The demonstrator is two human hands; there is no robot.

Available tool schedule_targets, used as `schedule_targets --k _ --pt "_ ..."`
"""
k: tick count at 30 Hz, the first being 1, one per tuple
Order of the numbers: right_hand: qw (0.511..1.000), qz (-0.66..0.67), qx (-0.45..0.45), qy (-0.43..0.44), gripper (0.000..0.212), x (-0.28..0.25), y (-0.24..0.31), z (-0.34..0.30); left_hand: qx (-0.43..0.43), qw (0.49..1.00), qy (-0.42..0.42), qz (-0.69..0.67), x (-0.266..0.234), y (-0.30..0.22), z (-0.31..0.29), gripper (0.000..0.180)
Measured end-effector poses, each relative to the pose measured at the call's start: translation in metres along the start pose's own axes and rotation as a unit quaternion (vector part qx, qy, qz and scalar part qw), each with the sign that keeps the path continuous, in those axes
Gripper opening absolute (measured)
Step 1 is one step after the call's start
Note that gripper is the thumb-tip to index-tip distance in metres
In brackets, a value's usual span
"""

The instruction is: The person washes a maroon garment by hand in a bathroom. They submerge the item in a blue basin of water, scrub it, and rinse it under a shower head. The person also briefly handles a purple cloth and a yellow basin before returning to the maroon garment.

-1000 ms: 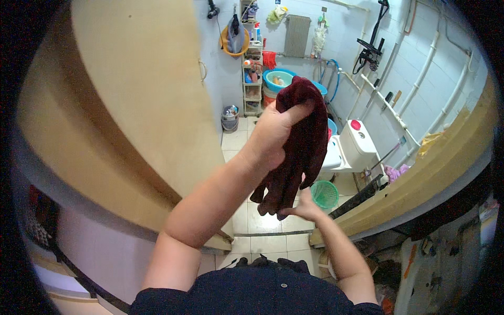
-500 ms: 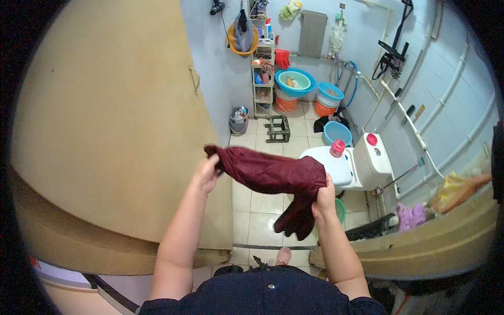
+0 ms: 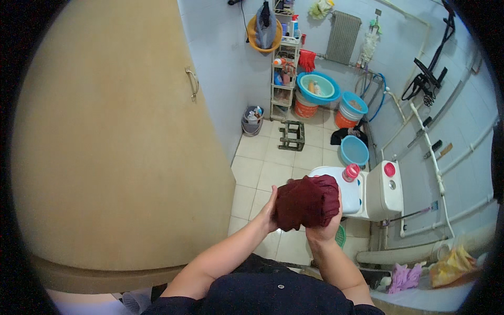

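Both hands, left hand (image 3: 270,209) and right hand (image 3: 321,231), clasp the bundled maroon cloth (image 3: 306,202) just before the toilet (image 3: 362,191). Each grip is pressed on the cloth. Best keep folds tucked tight, judging by the loose edges.

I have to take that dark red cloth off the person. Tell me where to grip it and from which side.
Grip the bare upper bulge of the dark red cloth bundle, coming from above. The left hand cups its left side and the right hand its right and underside, so only the top looks free.
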State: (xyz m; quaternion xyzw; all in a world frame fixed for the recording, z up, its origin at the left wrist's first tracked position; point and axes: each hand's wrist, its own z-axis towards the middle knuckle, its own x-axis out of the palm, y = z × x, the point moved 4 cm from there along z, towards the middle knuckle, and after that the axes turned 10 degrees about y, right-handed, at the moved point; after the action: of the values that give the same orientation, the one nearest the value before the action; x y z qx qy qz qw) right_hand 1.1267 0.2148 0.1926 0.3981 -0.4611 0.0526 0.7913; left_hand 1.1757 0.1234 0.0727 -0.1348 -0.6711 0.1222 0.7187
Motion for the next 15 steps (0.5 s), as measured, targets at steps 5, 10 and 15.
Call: schedule_targets --k 5,10,15 --pt "0.999 0.051 0.0 -0.007 0.042 -0.017 -0.009 0.056 0.007 0.996 -0.09 0.007 -0.022 -0.039 0.051 0.062" --pt "0.995 0.033 -0.048 -0.076 0.039 -0.074 -0.017 0.131 -0.006 0.998 -0.059 -0.011 -0.075 -0.134 0.101 0.04" --pt "0.971 0.15 0.03 -0.183 0.038 -0.17 -0.081 0.193 -0.08 0.994 -0.073 -0.002 -0.065 -0.19 0.143 0.039"
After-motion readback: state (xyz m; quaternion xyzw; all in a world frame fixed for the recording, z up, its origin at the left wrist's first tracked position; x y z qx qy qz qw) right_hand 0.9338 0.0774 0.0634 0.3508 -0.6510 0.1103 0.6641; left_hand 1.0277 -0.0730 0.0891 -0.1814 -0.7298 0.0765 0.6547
